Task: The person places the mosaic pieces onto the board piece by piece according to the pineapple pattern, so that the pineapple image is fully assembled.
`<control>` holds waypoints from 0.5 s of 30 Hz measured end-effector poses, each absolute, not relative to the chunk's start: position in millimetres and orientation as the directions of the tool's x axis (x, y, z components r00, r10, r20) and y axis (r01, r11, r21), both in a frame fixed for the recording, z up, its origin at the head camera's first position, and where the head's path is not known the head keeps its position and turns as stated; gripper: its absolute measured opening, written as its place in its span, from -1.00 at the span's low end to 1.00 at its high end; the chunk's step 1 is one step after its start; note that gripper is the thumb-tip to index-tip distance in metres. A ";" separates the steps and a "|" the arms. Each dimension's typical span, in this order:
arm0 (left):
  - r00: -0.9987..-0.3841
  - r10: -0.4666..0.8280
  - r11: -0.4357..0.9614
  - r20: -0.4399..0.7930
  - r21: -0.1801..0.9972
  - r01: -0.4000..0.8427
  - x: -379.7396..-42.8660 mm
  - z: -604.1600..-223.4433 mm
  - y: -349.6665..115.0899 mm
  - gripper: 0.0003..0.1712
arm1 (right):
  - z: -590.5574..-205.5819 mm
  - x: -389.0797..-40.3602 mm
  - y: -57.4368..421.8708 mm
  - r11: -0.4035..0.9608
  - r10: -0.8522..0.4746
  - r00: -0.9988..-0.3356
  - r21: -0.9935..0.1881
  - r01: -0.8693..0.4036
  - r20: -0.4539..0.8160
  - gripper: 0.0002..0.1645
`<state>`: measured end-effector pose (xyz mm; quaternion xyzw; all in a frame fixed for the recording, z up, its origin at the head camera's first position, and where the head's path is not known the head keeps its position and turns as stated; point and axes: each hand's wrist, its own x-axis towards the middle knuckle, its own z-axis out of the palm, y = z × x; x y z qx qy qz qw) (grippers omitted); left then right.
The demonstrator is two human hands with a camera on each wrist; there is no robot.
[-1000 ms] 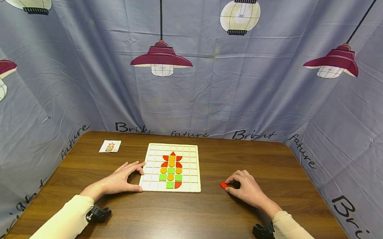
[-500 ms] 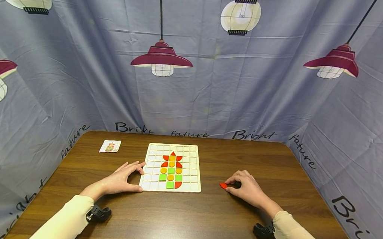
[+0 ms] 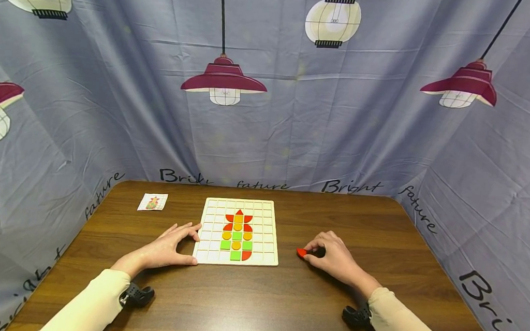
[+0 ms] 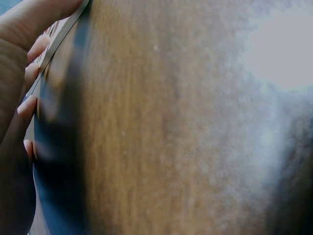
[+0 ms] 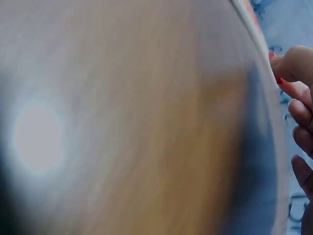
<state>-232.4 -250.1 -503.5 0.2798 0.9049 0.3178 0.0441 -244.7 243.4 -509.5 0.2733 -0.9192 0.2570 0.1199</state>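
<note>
A pale square grid board point(image 3: 261, 238) lies on the table. Red, yellow and green tiles form a pineapple-like figure in its middle. At its left edge, my left hand point(image 3: 165, 248) has thumb and fingertips against the side, spread apart, thumb near the front corner. My right hand point(image 3: 332, 255) pinches a red tile point(image 3: 302, 252) with a curved side between thumb and forefinger, to the right of the board. In the right wrist view the red tile point(image 5: 272, 55) peeks out at the fingertips, mostly hidden by them.
A small picture card point(image 3: 152, 202) with a similar pineapple figure lies at the back left of the wooden table point(image 3: 244, 304). Blue-grey curtains point(image 3: 266, 150) printed with lamps and lettering hang behind the table and at both sides.
My right hand has moved a little left toward the board with the red tile, mostly in the last half second. My left hand and the board have stayed in place.
</note>
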 end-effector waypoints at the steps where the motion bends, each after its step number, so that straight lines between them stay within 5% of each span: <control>1: -0.839 0.535 0.641 0.099 0.599 0.479 -232.5 -503.4 -250.1 -0.44 | -507.3 -245.6 238.2 0.716 -0.439 -0.823 -0.413 -0.563 0.360 -0.79; 15: -0.841 0.533 0.644 0.095 0.600 0.476 -230.9 -503.0 -250.1 -0.44 | -487.5 -244.8 128.1 0.644 -0.524 -0.758 -0.403 -0.651 0.388 -0.82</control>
